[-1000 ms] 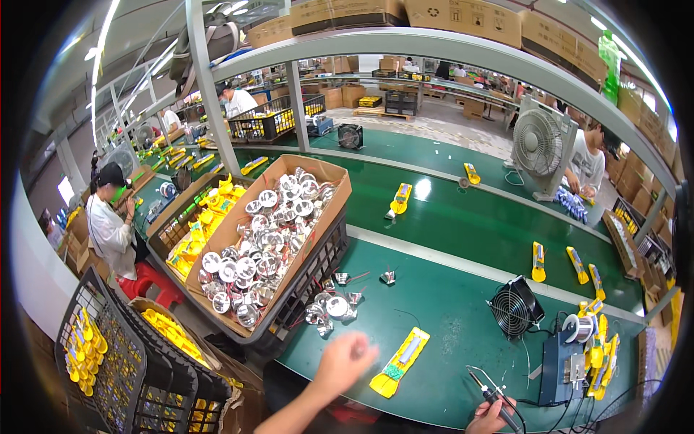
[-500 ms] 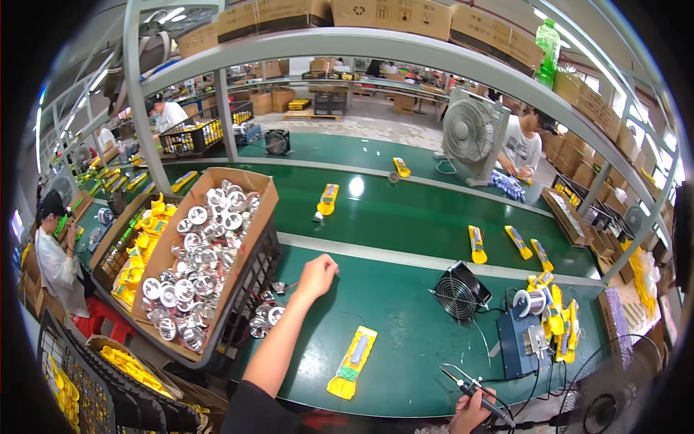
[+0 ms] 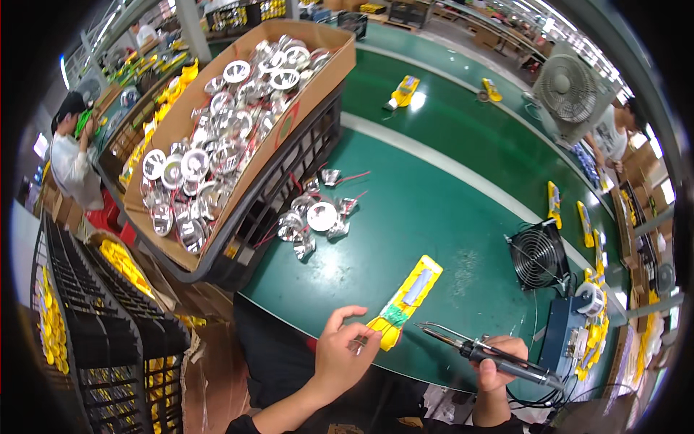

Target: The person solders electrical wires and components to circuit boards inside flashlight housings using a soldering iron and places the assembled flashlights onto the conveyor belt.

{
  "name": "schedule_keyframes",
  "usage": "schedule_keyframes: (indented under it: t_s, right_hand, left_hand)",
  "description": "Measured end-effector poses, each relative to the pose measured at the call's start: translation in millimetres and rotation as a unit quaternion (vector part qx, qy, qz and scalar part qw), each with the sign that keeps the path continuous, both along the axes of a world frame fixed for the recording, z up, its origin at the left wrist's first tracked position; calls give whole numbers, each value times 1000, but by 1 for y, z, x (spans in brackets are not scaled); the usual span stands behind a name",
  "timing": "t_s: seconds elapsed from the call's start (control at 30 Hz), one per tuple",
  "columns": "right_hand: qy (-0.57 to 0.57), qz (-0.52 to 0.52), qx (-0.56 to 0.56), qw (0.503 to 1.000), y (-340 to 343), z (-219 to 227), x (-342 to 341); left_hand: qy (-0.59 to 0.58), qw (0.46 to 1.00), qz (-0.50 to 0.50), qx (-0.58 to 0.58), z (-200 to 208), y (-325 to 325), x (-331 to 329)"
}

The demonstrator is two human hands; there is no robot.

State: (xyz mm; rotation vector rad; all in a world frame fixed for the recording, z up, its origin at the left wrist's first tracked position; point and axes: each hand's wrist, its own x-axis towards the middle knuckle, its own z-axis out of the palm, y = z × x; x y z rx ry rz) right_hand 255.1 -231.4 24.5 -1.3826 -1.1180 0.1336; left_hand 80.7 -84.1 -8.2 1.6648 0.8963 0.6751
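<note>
A yellow flashlight housing (image 3: 423, 278) lies on the green bench, with a green circuit board (image 3: 395, 314) and a pale bluish block set in it. My left hand (image 3: 345, 350) is at its rounded near end, thumb and finger pinched together by the board; a small silvery bit shows under the fingers, too hidden to name. My right hand (image 3: 499, 365) grips a soldering iron (image 3: 481, 353), its tip pointing left, just right of the housing and apart from it. Several shiny reflector cups (image 3: 321, 216) with red wires lie loose on the bench beyond my left hand.
A cardboard box (image 3: 311, 108) full of reflector cups sits in a black crate (image 3: 278, 173) at left. To the right stand a small black fan (image 3: 538, 254), a blue soldering station (image 3: 561, 336) and a solder wire spool (image 3: 590, 299). Yellow housings lie on the green conveyor (image 3: 463, 123) behind.
My left hand has come back from beside the loose reflector cups to the housing's near end. My right hand has raised the soldering iron toward the housing. The view has shifted down and left.
</note>
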Motion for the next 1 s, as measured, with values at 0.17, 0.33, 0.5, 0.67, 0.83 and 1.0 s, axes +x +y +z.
schedule_keyframes:
  t_s: [0.17,0.33,0.5,0.67,0.83,1.0]
  right_hand:
    - [-146,49,-10,988,8,-7,-6]
    - [-119,-14,-31,992,7,-24,-14]
    - [-81,-32,-79,993,18,-20,-13]
    - [-59,-25,-134,989,17,-20,-13]
    - [-42,-27,-152,987,16,-21,-14]
    - [-1,12,-148,989,10,-23,-11]
  left_hand:
    - [11,1000,-11,-5,0,1,5]
    - [13,1000,-20,-17,-3,4,12]
    - [36,999,-26,-20,-1,7,14]
    - [12,999,-26,-30,-4,7,14]
    - [23,999,-32,-29,0,10,15]
    - [14,999,-29,-25,-7,8,14]
